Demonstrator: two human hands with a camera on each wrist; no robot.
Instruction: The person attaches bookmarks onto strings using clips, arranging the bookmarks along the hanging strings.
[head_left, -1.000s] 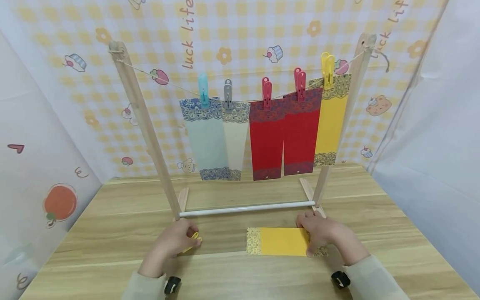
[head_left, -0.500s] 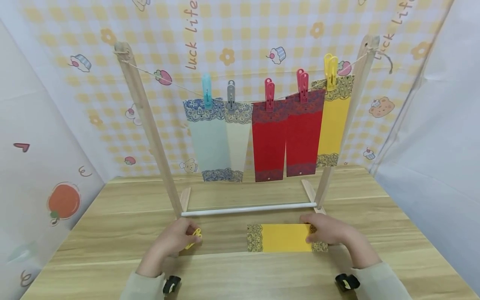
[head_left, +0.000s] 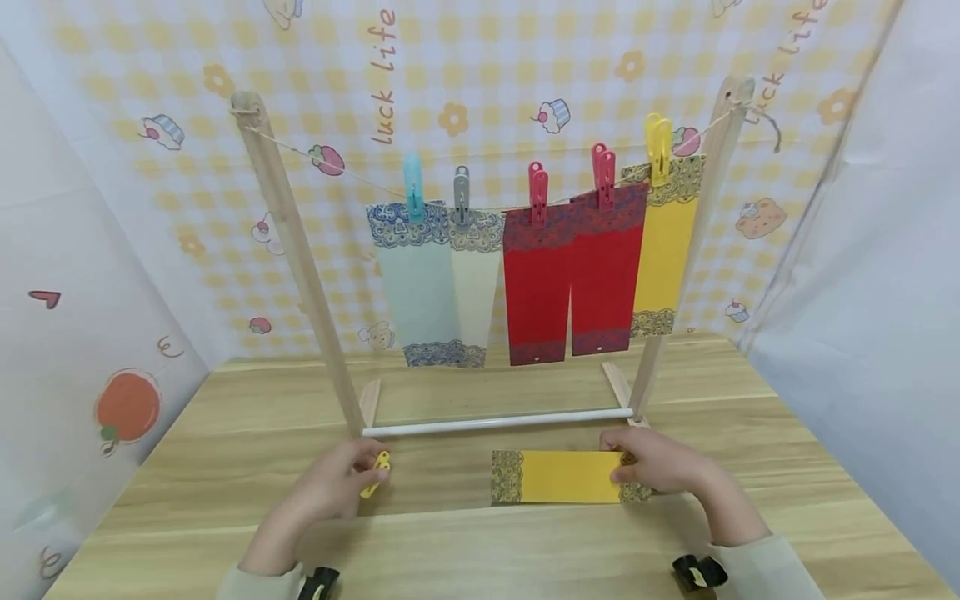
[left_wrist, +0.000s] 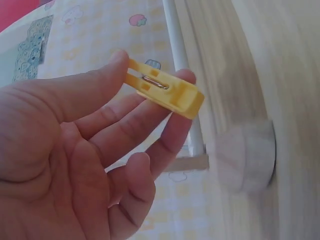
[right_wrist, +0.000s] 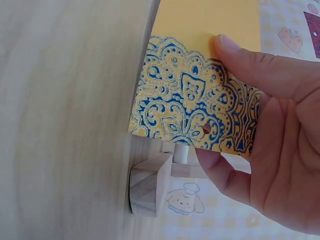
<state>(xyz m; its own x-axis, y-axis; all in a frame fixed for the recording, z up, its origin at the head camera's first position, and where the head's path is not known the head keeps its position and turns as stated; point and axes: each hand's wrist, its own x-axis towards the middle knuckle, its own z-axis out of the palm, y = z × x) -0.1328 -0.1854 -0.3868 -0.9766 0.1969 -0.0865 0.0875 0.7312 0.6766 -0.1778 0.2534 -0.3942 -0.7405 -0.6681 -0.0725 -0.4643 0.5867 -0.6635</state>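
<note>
My left hand (head_left: 333, 479) pinches a yellow clothespin (left_wrist: 167, 89) between thumb and fingers, its metal spring showing in the left wrist view. At the front right, my right hand (head_left: 656, 462) grips the right end of a yellow card (head_left: 570, 477), thumb on top and fingers beneath. Blue-patterned bands mark both ends of this card, and the right wrist view shows a small punched hole in one band. Beyond the hands, a string (head_left: 352, 177) carries a pale blue card (head_left: 420, 292), a cream card (head_left: 476, 292), two red cards and another yellow card (head_left: 663, 258), all clipped with clothespins.
The string runs between two wooden posts, a left post (head_left: 300, 258) and a right post (head_left: 712, 175). A white rod (head_left: 495, 422) joins them low down, just beyond the hands. A checked cloth (head_left: 487, 75) hangs behind, over the far edge of the wooden table (head_left: 450, 550).
The yellow card's left end has tilted as my right hand took a thumb-and-finger hold on its right end. My left hand has shifted slightly left with the clothespin, which now stands more upright.
</note>
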